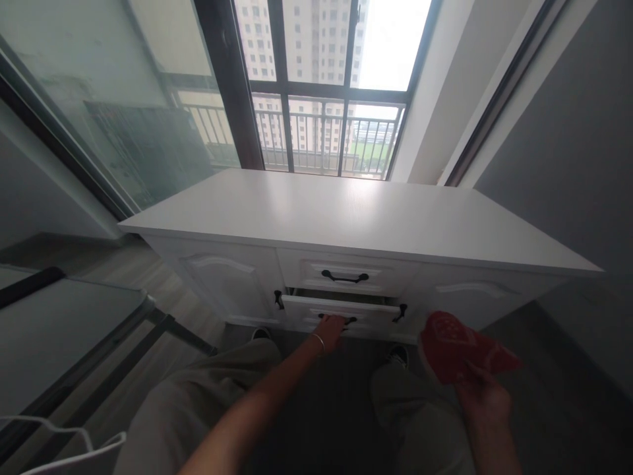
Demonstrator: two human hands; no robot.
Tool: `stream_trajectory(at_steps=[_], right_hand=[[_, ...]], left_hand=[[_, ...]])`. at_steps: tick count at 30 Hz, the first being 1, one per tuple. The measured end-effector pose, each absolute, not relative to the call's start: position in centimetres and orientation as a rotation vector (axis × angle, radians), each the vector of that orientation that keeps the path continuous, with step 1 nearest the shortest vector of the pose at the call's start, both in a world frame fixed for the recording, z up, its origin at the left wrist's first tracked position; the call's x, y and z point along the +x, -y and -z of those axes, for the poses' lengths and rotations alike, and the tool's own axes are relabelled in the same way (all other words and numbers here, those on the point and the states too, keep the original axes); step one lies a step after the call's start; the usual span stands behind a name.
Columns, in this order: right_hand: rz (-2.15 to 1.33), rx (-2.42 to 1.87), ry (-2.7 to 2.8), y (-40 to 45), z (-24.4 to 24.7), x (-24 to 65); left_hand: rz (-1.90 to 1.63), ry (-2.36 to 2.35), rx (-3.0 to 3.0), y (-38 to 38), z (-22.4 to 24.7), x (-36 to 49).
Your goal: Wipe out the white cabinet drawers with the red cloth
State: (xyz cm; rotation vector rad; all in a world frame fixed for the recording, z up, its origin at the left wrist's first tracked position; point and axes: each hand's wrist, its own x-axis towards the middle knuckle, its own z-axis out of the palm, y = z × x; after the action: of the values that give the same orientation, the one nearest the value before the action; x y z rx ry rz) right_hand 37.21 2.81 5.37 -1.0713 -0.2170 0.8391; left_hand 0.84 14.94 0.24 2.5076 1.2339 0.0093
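Note:
Low in front of me, my left hand (332, 330) is closed around the black handle (350, 320) of a white drawer (297, 305). That drawer stands partly pulled out, with a dark gap along its top; its contents cannot be made out. Off to the right, my right hand (482, 392) grips a red cloth (452, 346) with a pale printed pattern, held in the air before the cabinet's right door (475, 297). Above the pulled drawer is a closed upper drawer (341, 274) with its own black handle.
The white cabinet (316, 204) has a wide top and stands before a glass sliding door (217, 79). A grey-framed board or table (74, 323) and a white cable (54, 429) lie at left. My shoes (398, 356) are close to the cabinet's base.

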Motion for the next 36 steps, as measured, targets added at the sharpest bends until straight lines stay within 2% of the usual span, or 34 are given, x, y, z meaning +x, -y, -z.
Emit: stream_trajectory(at_steps=[6,17,21,24,27,31,36], right_hand=[[-0.812,-1.112,0.122,-2.6,-5.5,37.7],[-0.822,-1.03,0.013,-2.4,-6.4,36.8],[-0.822,-0.988,-0.043,-2.6,-6.9,36.5],[-0.825,-0.985,-0.041,-2.7,-7.4,36.3],[-0.824,-1.007,-0.026,-2.7,-7.7,36.4],[-0.8,-1.019,-0.066,-2.4,-7.9,36.8],[-0.695,-1.022,0.028,-3.2,-9.7,36.1]], left_hand=[[0.005,-1.229,2.55,-19.0,0.4,1.2],[0.026,-1.27,2.516,-19.2,0.2,1.8],[0.0,-1.391,2.469,-17.7,-0.7,2.7],[-0.124,-1.478,2.451,-13.7,-1.3,2.4],[-0.131,-1.373,2.448,-8.2,-2.1,-0.7],[0.39,-0.946,2.258,-2.9,-3.5,-8.5],[0.468,-1.378,1.993,-3.0,-4.4,-15.6]])
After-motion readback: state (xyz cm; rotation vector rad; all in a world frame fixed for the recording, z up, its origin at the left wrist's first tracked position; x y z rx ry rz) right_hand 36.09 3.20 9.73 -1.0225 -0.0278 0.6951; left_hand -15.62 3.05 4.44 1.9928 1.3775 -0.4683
